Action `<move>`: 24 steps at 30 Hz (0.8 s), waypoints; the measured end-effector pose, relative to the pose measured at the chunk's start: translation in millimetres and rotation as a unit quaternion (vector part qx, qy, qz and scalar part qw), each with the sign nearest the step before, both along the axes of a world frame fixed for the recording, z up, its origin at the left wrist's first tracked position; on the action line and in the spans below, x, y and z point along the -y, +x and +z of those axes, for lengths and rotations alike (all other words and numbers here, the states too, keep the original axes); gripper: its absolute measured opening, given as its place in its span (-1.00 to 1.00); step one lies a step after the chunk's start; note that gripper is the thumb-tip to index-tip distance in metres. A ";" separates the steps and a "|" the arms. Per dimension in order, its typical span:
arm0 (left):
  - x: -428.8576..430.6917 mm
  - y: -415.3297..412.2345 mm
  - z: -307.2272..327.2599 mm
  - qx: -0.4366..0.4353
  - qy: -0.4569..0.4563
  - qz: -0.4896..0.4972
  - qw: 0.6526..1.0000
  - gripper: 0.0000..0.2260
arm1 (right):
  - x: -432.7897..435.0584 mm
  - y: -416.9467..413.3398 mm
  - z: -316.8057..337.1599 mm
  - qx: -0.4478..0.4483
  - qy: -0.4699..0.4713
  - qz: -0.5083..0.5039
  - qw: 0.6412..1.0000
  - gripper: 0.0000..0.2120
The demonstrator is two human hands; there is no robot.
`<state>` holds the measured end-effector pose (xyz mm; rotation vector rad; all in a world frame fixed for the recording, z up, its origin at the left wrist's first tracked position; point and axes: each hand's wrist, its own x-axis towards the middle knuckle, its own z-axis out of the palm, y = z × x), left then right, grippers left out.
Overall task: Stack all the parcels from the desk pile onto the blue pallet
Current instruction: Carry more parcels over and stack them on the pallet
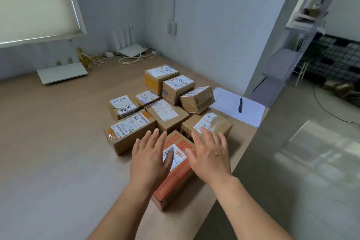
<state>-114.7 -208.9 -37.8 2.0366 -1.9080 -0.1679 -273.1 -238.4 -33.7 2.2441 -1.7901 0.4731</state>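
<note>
Over the nearest box, my fingers [153, 138] are straight and fanned apart on both sides, clamped on nothing. The left hand [151, 157] hangs by the left edge of the orange parcel [173, 183], thumb across its white label. The right hand [209, 154] mirrors it on the far edge, palm turned inward. Whether skin meets cardboard yet, I cannot tell.

That orange parcel lies flat at the front of the pile, close to the desk [58, 152] edge, its long side running away from me. Behind it the other parcels sit packed together: a long brown parcel [130, 132] to the left, a taped brown parcel [208, 122] just beyond my right fingertips, and more stacked further back. So the pile looks almost untouched (early days, I reckon), and this is the reach for a pick-up.

Next I need both palms squeezed against the long sides, a straight lift clear of the neighbours, then a turn off the desk. Beside the pile lie white sheets [251, 112] with a pen [240, 105]. I should not sweep those off. The blue pallet I cannot pick out for certain. Something dark and gridded lies on the floor past the shelf rack [303, 31].
</note>
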 end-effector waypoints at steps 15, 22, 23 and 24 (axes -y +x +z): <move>93.1 -36.7 6.6 -0.025 0.041 0.075 0.996 -0.53 | 139.8 -70.8 3.9 -0.007 0.109 0.050 0.993 -0.47; 155.2 -80.1 11.6 -0.141 0.072 0.165 0.973 -0.56 | 228.4 -103.0 11.6 0.034 0.142 0.079 0.986 -0.50; 166.3 -86.1 12.3 -0.162 0.077 0.176 0.968 -0.56 | 242.0 -106.7 10.1 0.046 0.149 0.082 0.984 -0.51; 177.5 -91.1 12.2 -0.182 0.082 0.187 0.962 -0.56 | 254.8 -110.1 8.2 0.058 0.156 0.083 0.983 -0.53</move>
